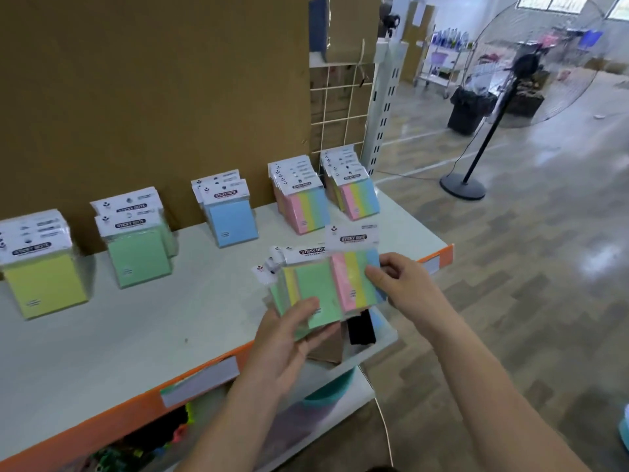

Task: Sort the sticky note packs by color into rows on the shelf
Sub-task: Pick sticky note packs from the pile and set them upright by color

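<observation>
The left hand (pixel 289 338) reaches up from below, thumb curled over a fanned stack of packs (pixel 308 294), a green one on top. The right hand (pixel 405 284) comes from the right, pinching a striped multicolour pack (pixel 354 277) at its edge, seemingly overlapping the stack, above the shelf (pixel 136 335).

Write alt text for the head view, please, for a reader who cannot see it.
Over a white shelf, the right-hand grip pinches a rainbow-striped pack beside a fan of packs, green on top, held in the left-hand grip. Behind stand sorted rows: a yellow row, a green row, a blue row and two striped rows.
</observation>
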`<state>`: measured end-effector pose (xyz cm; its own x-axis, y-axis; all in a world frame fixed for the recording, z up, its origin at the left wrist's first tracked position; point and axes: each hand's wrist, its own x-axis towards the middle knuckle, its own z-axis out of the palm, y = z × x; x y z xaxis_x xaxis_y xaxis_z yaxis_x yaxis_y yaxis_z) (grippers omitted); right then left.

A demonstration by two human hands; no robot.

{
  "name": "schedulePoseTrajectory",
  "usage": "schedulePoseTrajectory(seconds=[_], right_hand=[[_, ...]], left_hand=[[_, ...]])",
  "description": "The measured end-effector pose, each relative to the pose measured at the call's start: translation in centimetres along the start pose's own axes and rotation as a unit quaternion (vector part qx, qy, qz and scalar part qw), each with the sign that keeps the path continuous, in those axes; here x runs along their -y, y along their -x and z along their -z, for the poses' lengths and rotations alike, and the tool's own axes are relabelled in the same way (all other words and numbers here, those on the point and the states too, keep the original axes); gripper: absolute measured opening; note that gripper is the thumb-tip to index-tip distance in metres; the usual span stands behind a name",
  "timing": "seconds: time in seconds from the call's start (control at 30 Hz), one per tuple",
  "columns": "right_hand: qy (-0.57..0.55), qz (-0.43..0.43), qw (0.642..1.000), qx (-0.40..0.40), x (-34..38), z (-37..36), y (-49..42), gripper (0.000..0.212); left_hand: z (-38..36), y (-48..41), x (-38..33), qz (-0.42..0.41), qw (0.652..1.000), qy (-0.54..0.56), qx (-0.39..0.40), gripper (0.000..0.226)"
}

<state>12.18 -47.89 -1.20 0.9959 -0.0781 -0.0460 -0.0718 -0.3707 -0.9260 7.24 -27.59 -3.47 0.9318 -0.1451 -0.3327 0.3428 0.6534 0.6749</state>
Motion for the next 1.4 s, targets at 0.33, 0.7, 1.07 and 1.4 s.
schedulePoseTrajectory(seconds=[0.33,0.7,1.07,1.4], right_hand=[[0.076,0.076,0.994,-0.025,-0.7,3.8,-16.2,0.003],[0.080,0.066,0.982,0.155,-1.7,-1.9,-20.0,0.015],[0.108,0.112,0.985,0.069,-0.8,-4.7,-19.3,0.028],[0.010,0.113,0.925,0.363,1.1,-5.6,-8.5,0.016]], left_hand=[[-4.0,-5.7,1.2,-0.055,0.994,0.017,-0.094,0.039],[-6.7,-7.3,2.9,-0.123,0.965,0.048,-0.227,0.037],[-5.7,-5.7,3.0,-0.152,0.958,0.058,-0.235,0.033],[-1.8,-1.7,0.3,-0.179,0.962,0.013,-0.207,0.048]])
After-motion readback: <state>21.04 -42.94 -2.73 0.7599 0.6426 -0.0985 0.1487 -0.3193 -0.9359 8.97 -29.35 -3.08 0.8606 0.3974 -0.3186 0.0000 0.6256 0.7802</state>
